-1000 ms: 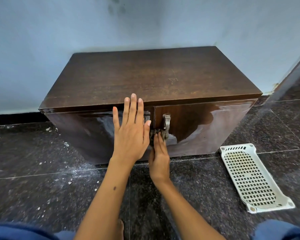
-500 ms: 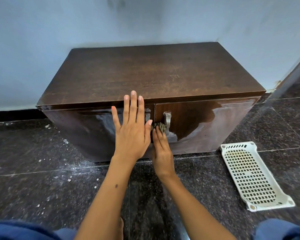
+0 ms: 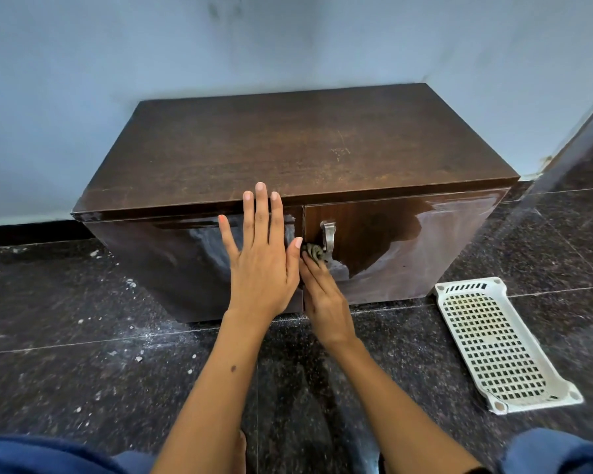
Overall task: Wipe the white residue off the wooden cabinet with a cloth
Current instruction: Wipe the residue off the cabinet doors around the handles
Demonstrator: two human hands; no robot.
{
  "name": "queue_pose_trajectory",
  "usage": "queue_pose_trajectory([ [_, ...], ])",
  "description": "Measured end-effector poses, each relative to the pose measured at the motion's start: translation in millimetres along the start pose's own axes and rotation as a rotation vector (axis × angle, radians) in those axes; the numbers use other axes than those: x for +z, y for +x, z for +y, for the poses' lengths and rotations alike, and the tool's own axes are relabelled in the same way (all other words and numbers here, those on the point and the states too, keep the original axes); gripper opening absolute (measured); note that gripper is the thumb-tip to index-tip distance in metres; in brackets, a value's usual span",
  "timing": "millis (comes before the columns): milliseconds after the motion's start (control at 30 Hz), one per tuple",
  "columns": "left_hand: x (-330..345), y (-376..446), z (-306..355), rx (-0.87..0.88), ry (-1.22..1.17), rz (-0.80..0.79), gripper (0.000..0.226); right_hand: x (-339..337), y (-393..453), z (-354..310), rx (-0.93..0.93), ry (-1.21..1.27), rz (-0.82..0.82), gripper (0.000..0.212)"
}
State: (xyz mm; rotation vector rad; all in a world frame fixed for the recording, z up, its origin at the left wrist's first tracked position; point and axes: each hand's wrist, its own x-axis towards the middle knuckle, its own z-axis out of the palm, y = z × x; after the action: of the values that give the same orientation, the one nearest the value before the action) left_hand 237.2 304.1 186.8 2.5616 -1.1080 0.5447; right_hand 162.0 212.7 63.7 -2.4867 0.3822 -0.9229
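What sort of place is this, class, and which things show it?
Probably a room in a home: a low dark brown wooden cabinet stands against a pale blue painted wall on a polished dark speckled stone floor, beside a white perforated plastic tray.

A: The right hand (image 3: pixel 326 299) has crept up the right door, and the bunched cloth (image 3: pixel 313 251) under its fingers (image 3: pixel 310 268) now sits beside the lower end of the metal handle (image 3: pixel 328 236), no longer below it.

B: And the whole view has tipped down a little, so the cabinet (image 3: pixel 288 155) lies lower in the picture.
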Motion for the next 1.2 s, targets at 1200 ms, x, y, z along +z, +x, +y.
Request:
queue_pose_trajectory([
  [1200,9.2,-3.1,38.7,-0.490,-1.415,-0.465,0.070,-15.1,1.6,2.0,0.375,0.193,0.236,0.055],
])
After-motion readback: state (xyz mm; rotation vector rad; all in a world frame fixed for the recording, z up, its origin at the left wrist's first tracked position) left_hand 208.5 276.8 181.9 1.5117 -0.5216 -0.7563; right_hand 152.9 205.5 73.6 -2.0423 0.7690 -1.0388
